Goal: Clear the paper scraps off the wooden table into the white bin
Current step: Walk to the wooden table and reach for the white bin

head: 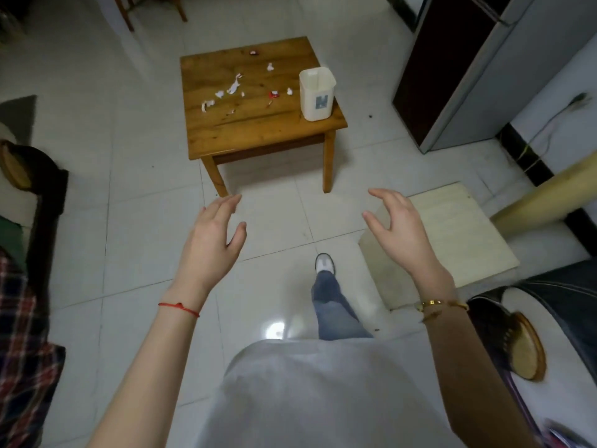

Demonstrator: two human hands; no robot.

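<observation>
A small wooden table [258, 130] stands on the tiled floor ahead of me. Several white and red paper scraps [234, 87] lie scattered over its top. The white bin [316, 93] sits upright on the table's right side, near the front corner, its inside apparently empty. My left hand [213, 237] and my right hand [397, 226] are held out in front of me, well short of the table, over the floor. Both hands are empty with fingers spread and slightly curled.
A grey cabinet [468, 76] stands at the right of the table. A pale flat board [449, 234] lies on the floor under my right hand. Dark chairs sit at the left edge [38, 189] and the lower right [517, 344]. My foot [324, 263] is stepping forward.
</observation>
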